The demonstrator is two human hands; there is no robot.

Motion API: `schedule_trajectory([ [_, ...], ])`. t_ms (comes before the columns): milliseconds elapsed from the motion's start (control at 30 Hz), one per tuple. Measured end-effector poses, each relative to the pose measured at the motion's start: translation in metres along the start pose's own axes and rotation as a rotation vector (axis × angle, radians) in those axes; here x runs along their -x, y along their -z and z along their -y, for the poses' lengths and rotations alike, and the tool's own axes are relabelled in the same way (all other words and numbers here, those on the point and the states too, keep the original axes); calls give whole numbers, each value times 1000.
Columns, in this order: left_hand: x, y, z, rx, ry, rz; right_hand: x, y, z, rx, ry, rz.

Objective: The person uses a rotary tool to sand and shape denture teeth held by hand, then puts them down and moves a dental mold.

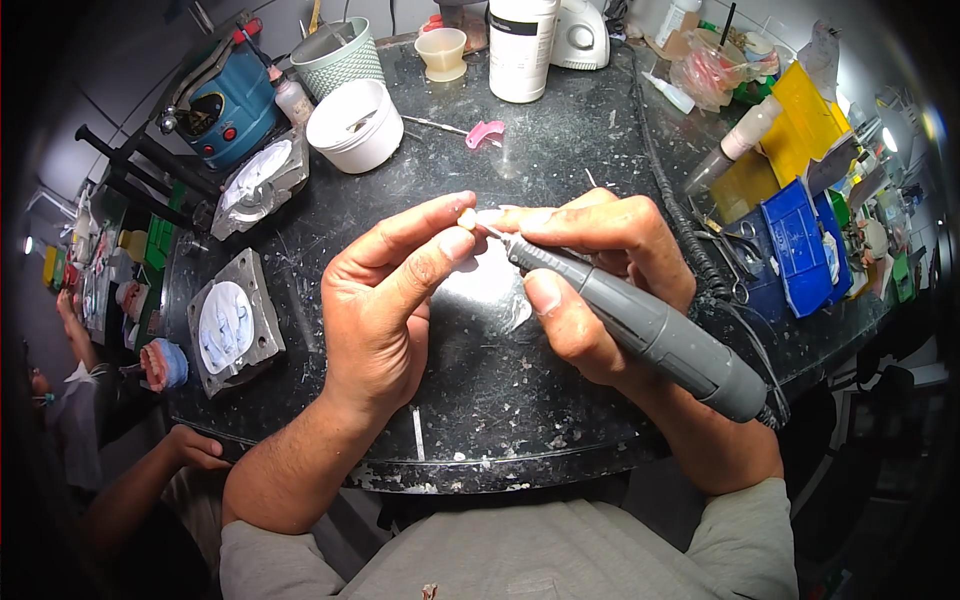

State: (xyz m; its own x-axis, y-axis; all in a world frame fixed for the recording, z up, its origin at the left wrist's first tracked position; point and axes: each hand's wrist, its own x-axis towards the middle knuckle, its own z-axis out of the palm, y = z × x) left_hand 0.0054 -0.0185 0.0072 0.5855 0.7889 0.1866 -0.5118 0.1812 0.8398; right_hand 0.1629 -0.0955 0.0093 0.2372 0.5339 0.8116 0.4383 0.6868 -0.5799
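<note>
My left hand [375, 300] is closed in a pinch on a small cream-coloured piece [467, 217], held between thumb and fingertips. My right hand [600, 250] grips a dark grey rotary handpiece [660, 340] with a coiled cord; its slim tip reaches the cream piece, though exact contact is too small to tell. Below the fingertips, pale fragments [518, 314] lie on the scuffed black worktop [510, 420]. A pink curved piece [485, 134] sits farther back beside a thin metal tool [432, 127].
Two metal flasks [235, 365] [260, 190], a dental model [163, 364] and a blue machine [215, 130] stand left. White tubs [355, 150] and a bottle [517, 65] are behind. Blue trays [795, 240] and scissors [735, 285] lie right. A co-worker's hand [200, 450] is at lower left.
</note>
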Motion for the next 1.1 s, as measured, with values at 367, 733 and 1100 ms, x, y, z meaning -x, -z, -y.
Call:
schedule_trajectory([
  [367, 1, 3, -1, 51, 31, 3, 1, 0, 2, 37, -49, 31],
  [733, 0, 3, -2, 28, 19, 12, 1, 0, 3, 26, -70, 17],
  [1100, 1, 7, -2, 46, 41, 29, 2, -1, 4, 44, -95, 4],
])
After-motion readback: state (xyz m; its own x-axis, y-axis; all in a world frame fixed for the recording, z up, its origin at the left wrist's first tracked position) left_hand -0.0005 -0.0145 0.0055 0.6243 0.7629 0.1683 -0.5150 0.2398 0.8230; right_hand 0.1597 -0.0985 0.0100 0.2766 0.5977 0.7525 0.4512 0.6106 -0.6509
